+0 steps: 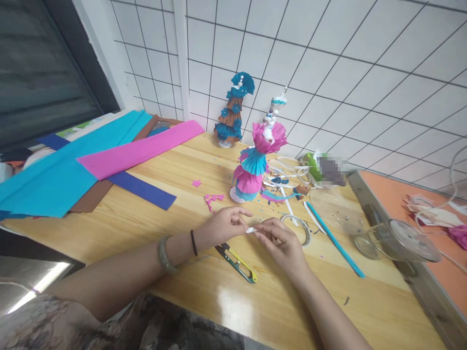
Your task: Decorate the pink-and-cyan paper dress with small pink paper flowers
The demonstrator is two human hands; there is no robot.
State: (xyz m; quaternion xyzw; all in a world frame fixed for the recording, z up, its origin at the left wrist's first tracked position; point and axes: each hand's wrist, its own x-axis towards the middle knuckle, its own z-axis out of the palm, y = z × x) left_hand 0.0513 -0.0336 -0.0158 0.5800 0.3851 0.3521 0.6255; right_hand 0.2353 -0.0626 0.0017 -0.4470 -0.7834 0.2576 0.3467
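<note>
Between the fingertips of both hands is a small white piece, like folded paper or tape. My left hand pinches its left end, and my right hand pinches the right end. Just beyond them stands a figure in tiered pink and turquoise crepe paper with a white upper part. Below my hands lies a yellow and dark green cutter. A tape roll rests flat behind my right hand. Pink paper scraps and a small pink star-shaped cutout lie beyond my left hand.
A second figure in blue and brown paper stands against the tiled wall. Turquoise and pink paper sheets overlap at left. On the right are a turquoise strip, clear plastic containers and a wooden ledge.
</note>
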